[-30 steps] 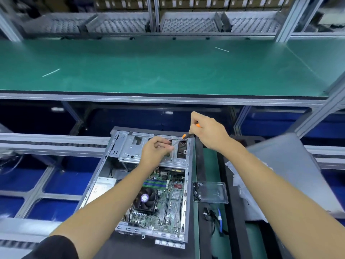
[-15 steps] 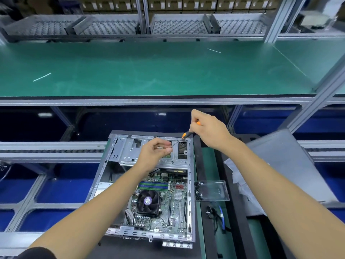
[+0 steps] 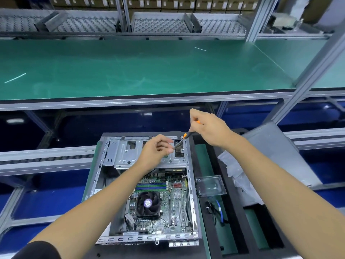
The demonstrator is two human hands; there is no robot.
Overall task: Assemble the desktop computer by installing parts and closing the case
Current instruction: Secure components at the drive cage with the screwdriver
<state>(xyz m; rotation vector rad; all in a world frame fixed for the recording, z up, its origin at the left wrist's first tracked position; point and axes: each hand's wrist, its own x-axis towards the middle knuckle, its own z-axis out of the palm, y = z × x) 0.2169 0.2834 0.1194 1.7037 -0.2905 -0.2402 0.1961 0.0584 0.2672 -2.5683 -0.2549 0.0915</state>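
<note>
The open computer case (image 3: 147, 186) lies on its side on the bench (image 3: 207, 165), directly under both hands, with the motherboard (image 3: 162, 204) and its black fan (image 3: 148, 202) nearer the person than either hand. The drive cage (image 3: 127, 152) at the case's far end sits right below the left hand (image 3: 154, 152). That hand's fingers curl in toward the thumb as if pinching something at the screwdriver's tip, though I cannot make out a screw. The right hand (image 3: 209, 128), up and to the right of the left, grips the screwdriver (image 3: 183, 137) by its orange-and-black handle, the shaft slanting down toward the left fingertips.

This looks like starting a screw into the cage. To do it well, I'd steady the tip with the left fingers, bring the shaft more upright over the hole, and turn gently until the thread catches.

Most of the handle is buried in the right palm. The clear plastic tray (image 3: 211, 186) and cables (image 3: 216, 212) lie below the right forearm; the tray's contents are unreadable.
</note>
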